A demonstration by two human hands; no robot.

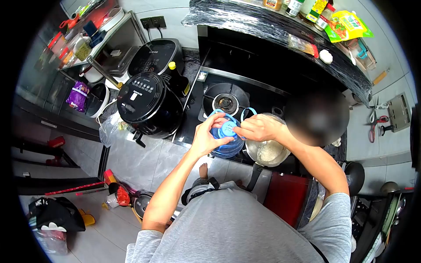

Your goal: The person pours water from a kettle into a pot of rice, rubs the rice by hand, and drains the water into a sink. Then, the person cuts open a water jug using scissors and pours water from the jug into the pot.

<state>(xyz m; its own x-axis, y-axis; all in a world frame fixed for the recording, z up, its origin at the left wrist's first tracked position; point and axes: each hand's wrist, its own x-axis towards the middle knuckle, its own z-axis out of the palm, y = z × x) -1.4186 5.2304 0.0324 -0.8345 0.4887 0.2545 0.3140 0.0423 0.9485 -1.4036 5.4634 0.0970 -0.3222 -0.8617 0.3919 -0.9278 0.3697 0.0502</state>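
A large clear-blue water bottle (226, 150) stands upright in front of me at the stove's front edge. My left hand (205, 136) is closed round its neck, with the thumb and fingers against the blue cap (228, 129). Fingers pinched, my right hand (259, 127) is at the right side of the cap. A thin blue strap (248, 109) loops up beside those fingers and seems to be held in them. Just below my right hand sits a metal pot (281, 161) with white grains like rice (268, 152) in it.
A gas burner (226, 103) lies behind the bottle. To the left stand a black cooker (142, 103), a second black appliance (154, 57) and a yellow-capped bottle (179, 83). A foil-covered shelf (263, 24) holds seasonings. Scissors (372, 120) hang at the right.
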